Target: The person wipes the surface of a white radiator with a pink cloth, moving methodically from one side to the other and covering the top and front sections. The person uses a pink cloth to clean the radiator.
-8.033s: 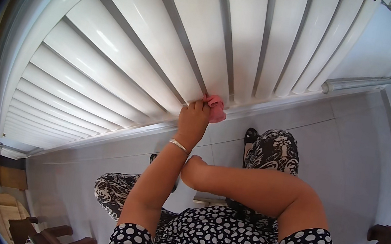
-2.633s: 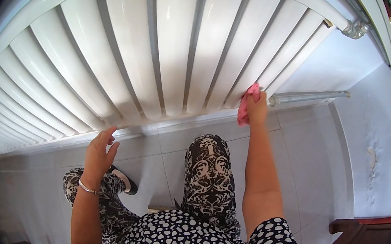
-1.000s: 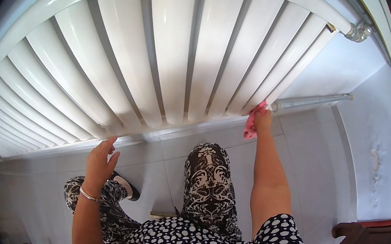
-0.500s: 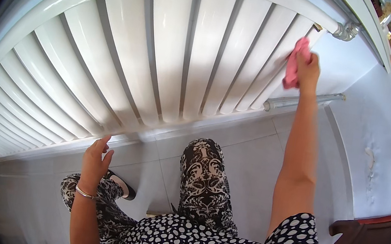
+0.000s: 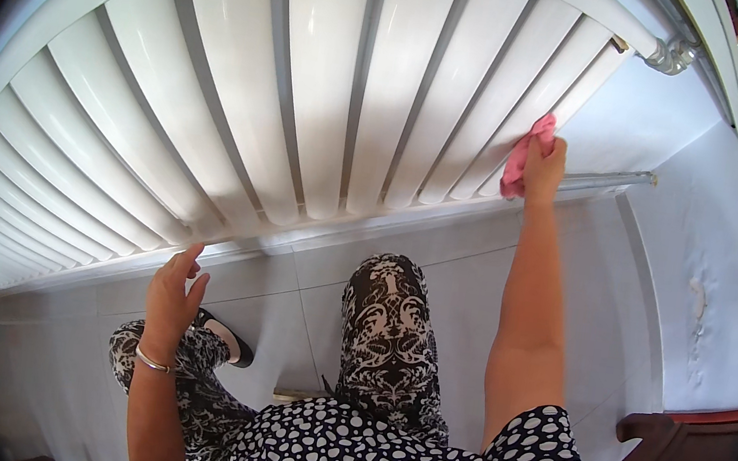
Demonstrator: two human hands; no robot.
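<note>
Head camera: a pink cloth point(image 5: 518, 162) is gripped in the right hand point(image 5: 544, 168), clamped between its thumb and fingers at the right-hand end of a white radiator point(image 5: 314, 81). The cloth is bunched and is seen mostly to the left of that hand, against the lower half of the last tubes; how firmly it is pressed cannot be told. The two hands are held well apart. The left hand point(image 5: 173, 297) is held near the radiator's lower edge, far to the left of the cloth, with its fingers loosely bent, its thumb spread away and nothing grasped; whether the radiator is touched by its fingertips cannot be told. A silver bracelet point(image 5: 153, 360) is worn on the left wrist. Just beside the right hand, a metal pipe point(image 5: 607, 180) is partly covered. Between the forearms, a knee in patterned trousers point(image 5: 390, 337) is seen above the grey tiled floor point(image 5: 600, 329).
</note>
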